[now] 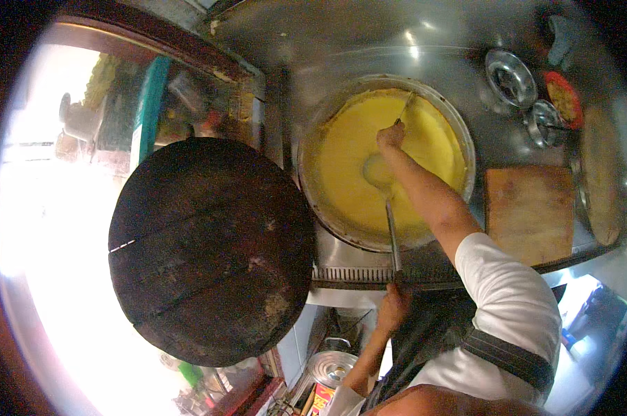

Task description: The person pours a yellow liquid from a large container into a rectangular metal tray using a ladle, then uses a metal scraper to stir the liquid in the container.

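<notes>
White sleeve (501, 274) is lying nearest the camera, its forearm partly blocking the pan (311, 177) and its yellow contents (348, 132). Right hand (391, 136) is gripping a thin utensil (406, 107); left hand (394, 308) is gripping a ladle (392, 232), its long handle presumably keeping fingers clear. Dark round board (202, 249) is standing left, wooden board (528, 208) right.

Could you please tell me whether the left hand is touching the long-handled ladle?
Touching. The head view shows the left hand closed around the handle end of the ladle.
</notes>
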A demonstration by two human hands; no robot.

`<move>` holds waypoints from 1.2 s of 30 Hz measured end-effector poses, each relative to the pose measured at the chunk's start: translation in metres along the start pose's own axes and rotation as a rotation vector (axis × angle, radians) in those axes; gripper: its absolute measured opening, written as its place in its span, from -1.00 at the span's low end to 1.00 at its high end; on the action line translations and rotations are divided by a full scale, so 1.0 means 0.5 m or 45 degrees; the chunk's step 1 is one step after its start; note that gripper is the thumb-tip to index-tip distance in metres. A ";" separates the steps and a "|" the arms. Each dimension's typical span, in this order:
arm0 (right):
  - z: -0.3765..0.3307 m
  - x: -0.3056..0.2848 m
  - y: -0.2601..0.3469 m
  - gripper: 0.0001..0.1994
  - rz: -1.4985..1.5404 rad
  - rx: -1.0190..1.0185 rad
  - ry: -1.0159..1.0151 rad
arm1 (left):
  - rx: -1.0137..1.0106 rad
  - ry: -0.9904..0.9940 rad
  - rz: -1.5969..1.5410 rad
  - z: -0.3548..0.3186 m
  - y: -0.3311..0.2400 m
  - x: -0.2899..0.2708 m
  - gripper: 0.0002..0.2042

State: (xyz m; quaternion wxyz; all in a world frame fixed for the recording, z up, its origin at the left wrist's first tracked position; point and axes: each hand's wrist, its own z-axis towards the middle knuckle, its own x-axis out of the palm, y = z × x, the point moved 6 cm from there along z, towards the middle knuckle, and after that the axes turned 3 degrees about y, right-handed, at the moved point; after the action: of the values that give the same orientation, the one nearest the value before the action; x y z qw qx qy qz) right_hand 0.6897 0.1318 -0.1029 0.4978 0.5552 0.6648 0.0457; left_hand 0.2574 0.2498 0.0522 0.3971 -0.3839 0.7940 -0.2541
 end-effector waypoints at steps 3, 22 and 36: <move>0.019 0.053 0.038 -0.60 0.020 -0.048 -0.109 | -0.081 0.089 0.118 -0.003 -0.034 -0.016 -0.62; -0.066 0.271 0.023 -0.54 -0.294 -0.944 0.562 | 0.007 0.160 0.132 0.010 -0.046 -0.005 -0.37; -0.374 0.117 0.029 -0.50 -1.168 -1.711 1.296 | -0.105 0.048 0.124 0.006 -0.016 0.017 -0.37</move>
State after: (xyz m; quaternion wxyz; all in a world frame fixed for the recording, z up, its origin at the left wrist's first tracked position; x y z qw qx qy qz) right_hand 0.5730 0.2752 -0.0360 0.3333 -0.2470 0.7887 0.4538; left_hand 0.2596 0.2381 0.0525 0.3779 -0.3562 0.8287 -0.2086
